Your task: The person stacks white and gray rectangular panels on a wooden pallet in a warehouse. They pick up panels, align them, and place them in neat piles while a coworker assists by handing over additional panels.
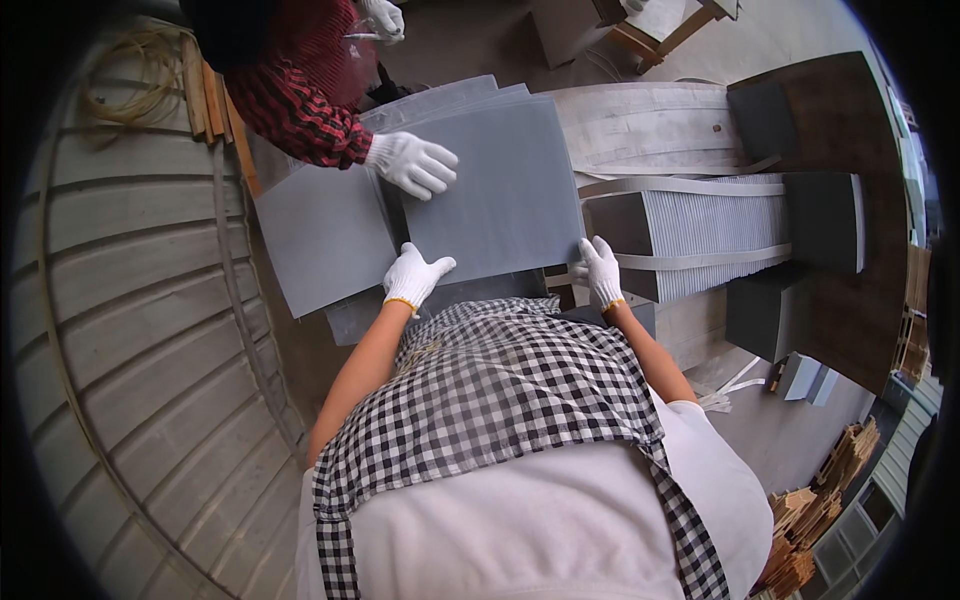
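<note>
Ribbed grey wall [150,308] left; grey floor [790,45]; wood-framed table [668,18] beyond; window [852,542] lower right.

Head view: wide fisheye, the left lens of a side-by-side pair worn on the person's head. Landmark: large grey sheet [495,190]. Station: above the sheet and back from its near edge, over the wearer's checked apron [490,370]. Facing: steeply down and forward, upright, the sheet falling above mid-field. Range: close, the sheet lying within reach of the wearer's forearms [350,375]; apron nearer to the lens than the sheet. Coverage: ribbed panelling [150,290] left of the sheet, a co-worker's striped sleeve [300,125] at its far left, a strapped stack [705,235] to its right. Surround: dark curved rim, straight edges bowed.
</note>
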The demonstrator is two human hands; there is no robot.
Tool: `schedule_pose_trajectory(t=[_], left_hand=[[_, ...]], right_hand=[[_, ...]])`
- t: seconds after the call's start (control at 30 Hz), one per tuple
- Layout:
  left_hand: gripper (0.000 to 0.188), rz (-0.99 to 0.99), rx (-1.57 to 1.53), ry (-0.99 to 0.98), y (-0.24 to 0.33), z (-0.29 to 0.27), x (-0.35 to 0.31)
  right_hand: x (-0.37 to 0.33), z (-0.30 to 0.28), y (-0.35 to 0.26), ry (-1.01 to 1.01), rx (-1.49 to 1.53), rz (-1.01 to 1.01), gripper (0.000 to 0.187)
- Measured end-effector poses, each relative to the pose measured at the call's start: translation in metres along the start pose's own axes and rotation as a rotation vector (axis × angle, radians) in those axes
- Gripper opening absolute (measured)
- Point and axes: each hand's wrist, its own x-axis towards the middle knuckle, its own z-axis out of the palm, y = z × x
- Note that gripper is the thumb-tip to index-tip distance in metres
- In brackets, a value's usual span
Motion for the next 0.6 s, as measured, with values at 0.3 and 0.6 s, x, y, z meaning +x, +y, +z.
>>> schedule_pose_trajectory(t=[0.3,0.6], left_hand=[[0.095,-0.013,-0.141,0.046,-0.005,0.002,0.002],[0.088,0.038,-0.234,0.034,-0.012,-0.007,-0.004]], right_hand=[[0.002,0.001,0.006,0.065,-0.129,-0.165,0.063],[0.007,-0.006,-0.006,0.017,-0.183,-0.177,0.033]])
